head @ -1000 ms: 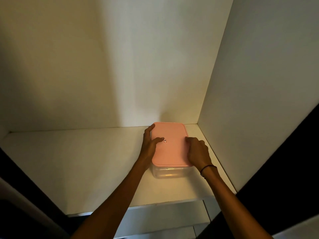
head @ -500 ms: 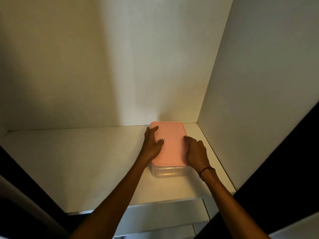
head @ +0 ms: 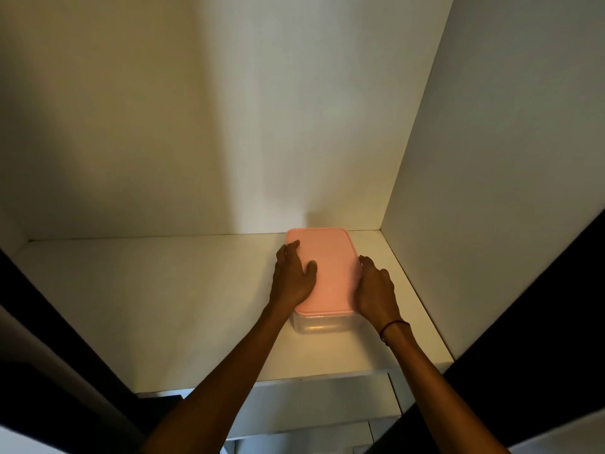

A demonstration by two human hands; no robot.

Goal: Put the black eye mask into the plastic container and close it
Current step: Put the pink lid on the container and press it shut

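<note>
A clear rectangular plastic container [head: 319,324] with a flat pink lid [head: 322,270] sits on the white shelf [head: 163,306], close to the right wall [head: 491,191]. The left hand [head: 293,276] lies flat, fingers spread, on the lid; the right hand [head: 376,290] cups the lid's right edge. The eye mask is not visible.

The shelf [head: 147,306] lies open leftward; the side wall [head: 491,191] hems the container [head: 322,326] rightward.

Two bare forearms extend into frame, sleeveless to the lower edge. The left hand [head: 293,278] carries no ring or band. A thin dark cord bracelet [head: 393,328] circles the wrist behind the right hand [head: 376,291], worn loosely and sitting slightly askew.
</note>
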